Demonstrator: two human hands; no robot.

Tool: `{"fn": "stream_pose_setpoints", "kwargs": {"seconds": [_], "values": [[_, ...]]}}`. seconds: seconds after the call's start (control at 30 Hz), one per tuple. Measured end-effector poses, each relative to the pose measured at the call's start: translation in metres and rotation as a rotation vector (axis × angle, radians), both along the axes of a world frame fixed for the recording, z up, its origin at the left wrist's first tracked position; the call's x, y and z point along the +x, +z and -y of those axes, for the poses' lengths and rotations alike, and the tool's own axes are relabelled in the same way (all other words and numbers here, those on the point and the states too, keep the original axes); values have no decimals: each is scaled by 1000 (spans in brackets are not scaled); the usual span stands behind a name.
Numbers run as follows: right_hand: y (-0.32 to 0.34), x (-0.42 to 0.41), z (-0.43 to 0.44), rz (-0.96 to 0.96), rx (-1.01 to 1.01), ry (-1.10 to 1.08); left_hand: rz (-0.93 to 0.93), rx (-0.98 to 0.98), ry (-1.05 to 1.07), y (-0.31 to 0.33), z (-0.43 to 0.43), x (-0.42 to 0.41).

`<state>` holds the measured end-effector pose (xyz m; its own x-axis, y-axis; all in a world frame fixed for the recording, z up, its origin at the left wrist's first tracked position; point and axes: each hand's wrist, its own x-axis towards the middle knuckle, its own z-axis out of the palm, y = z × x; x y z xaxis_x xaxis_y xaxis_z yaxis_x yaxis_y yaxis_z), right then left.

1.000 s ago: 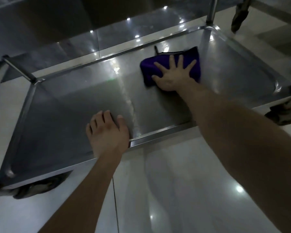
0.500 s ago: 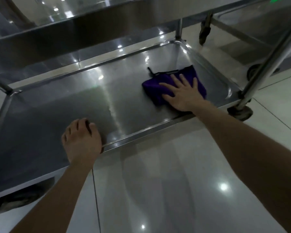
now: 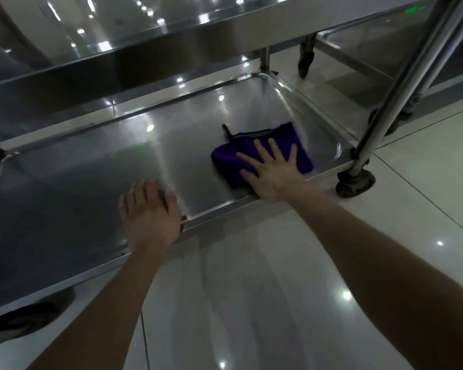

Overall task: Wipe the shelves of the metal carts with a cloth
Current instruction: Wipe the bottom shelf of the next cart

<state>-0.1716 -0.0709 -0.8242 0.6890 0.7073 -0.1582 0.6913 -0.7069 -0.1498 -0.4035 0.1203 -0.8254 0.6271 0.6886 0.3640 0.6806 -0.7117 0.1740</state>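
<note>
Nothing here can be read as text, a label, a brand, a number or a sign. The only candidate is a small green glow (image 3: 414,8) at the far right, by the edge of the upper stainless-steel cart shelf (image 3: 225,30). It is a blurred smear with no letters or figures to make out.
</note>
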Motion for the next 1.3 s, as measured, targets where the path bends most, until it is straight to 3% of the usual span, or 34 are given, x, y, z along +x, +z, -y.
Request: {"fn": "stream_pose_setpoints", "kwargs": {"seconds": [0.1, 0.23, 0.5, 0.87, 1.07, 1.3], "values": [[-8, -66, -25, 12, 1, 198, -20, -34, -17, 4, 2, -1], [0, -60, -8, -16, 34, 252, -14, -95, -5, 6, -2, -3], [8, 68, 80, -32, -57, -99, -37, -38, -17, -1, -4, -4], [7, 156, -77, -48, -27, -153, -123, -23, -49, 2, 0, -1], [4, 94, -153, -82, 49, 105, -48, -1, -39, -4, -4, 4], [5, -34, -74, -132, 60, 380, 129, -84, -21, 4, -1, -1]]}}
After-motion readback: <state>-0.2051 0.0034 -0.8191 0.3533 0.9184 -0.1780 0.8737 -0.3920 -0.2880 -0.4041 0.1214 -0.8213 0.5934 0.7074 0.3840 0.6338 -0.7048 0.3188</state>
